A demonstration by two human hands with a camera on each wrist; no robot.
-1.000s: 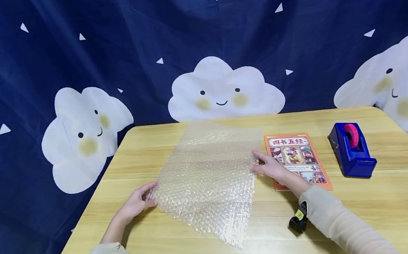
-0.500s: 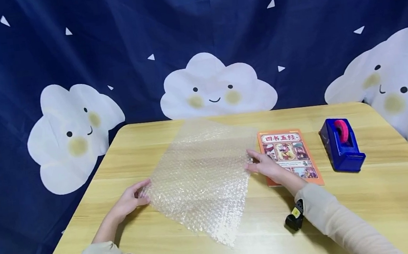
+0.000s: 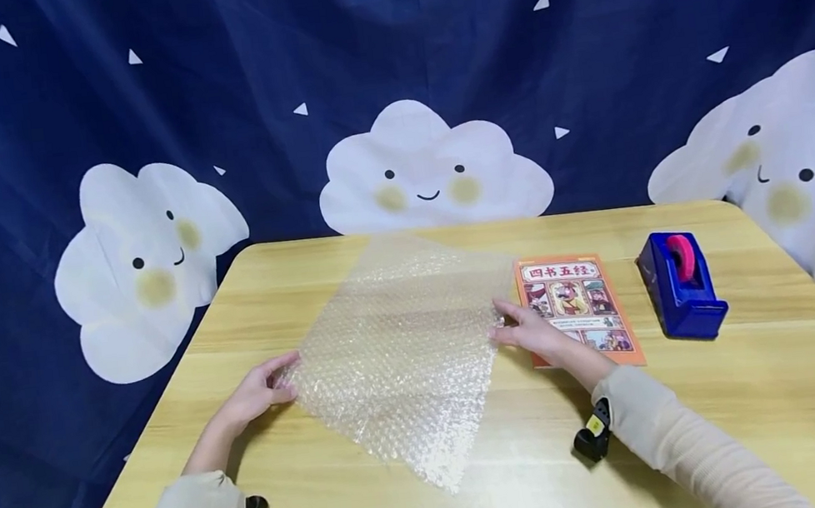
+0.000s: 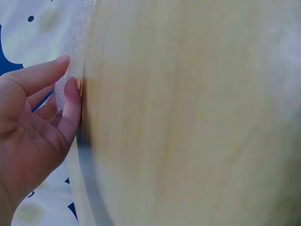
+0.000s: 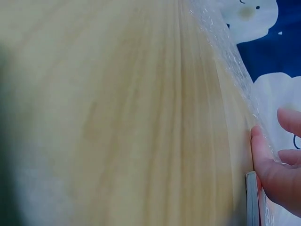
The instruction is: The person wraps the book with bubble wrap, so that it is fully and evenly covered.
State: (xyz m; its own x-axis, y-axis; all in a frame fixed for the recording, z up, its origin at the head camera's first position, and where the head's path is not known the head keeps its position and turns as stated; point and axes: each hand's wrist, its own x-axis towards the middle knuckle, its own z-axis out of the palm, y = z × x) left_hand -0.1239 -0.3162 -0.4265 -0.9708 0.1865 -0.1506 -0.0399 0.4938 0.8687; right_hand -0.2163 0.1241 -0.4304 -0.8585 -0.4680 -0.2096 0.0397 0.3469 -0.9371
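A sheet of clear bubble wrap (image 3: 395,347) lies spread across the middle of the table, one corner pointing toward me. At its left corner my left hand (image 3: 260,388) holds the edge, thumb and fingers on either side of it; the left wrist view shows this hand (image 4: 40,108) at the wrap's rim. My right hand (image 3: 533,332) grips the right corner in the same way, its forearm crossing over an orange comic-style book (image 3: 571,302). In the right wrist view, the thumb and fingers of that hand (image 5: 282,174) stand around the wrap edge, beside the book's spine or edge.
A blue tape dispenser (image 3: 683,290) with a red roll stands to the right of the book. The wooden table (image 3: 772,405) ends at a dark blue curtain (image 3: 266,69) printed with smiling clouds.
The head view has shifted, so the whole scene sits slightly further left and higher. Both hands keep hold of the bubble wrap's edges, with hardly any movement of the sheet.
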